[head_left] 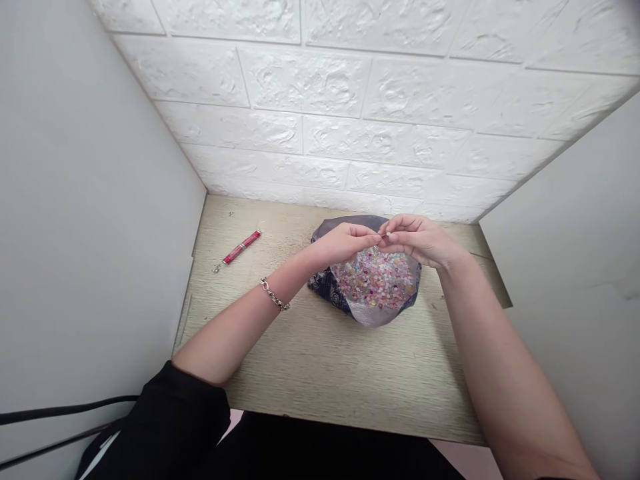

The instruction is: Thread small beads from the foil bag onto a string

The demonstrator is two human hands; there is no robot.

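Two bare hands meet over one bag of beads, the left hand (345, 241) and the right hand (424, 241) nearly touching at the fingertips. The left hand is narrow, its thumb and forefinger drawn together in a pinch, though what lies between them is too small to tell; the right hand, also narrow, holds one pale bead (389, 235) at its fingertips. Directly beneath both hands sits the heap of small beads (376, 279), pink, white, yellow and red, far too many to count, resting in the one dark patterned bag (333, 295), which spreads out around them. One bracelet (275, 295) of silvery links circles the left wrist. Well apart from the left hand, on its outer side, one red stick-shaped packet (242, 247) lies slantwise on the table (325, 373); by its nearer end are small shiny bits (217, 269), their number unclear, and one more speck (231, 213) lies farther from the person. Beyond the hands rises one white brick-patterned wall (320, 87), with two pale panels, one outside each hand
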